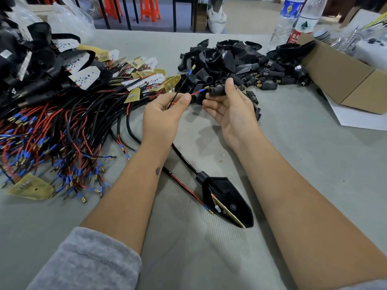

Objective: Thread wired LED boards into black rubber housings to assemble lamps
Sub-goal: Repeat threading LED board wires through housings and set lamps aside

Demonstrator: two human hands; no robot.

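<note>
Assembly workshop (heaped housings (230, 59), wires (52, 132))

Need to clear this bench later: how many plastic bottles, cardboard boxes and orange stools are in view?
Plastic bottles: 2
Cardboard box: 1
Orange stools: 2
Total: 5

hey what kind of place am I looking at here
Probably a small assembly workshop: a heap of wired LED boards, a pile of black rubber housings and a cardboard box of parts share one worktable.
</note>
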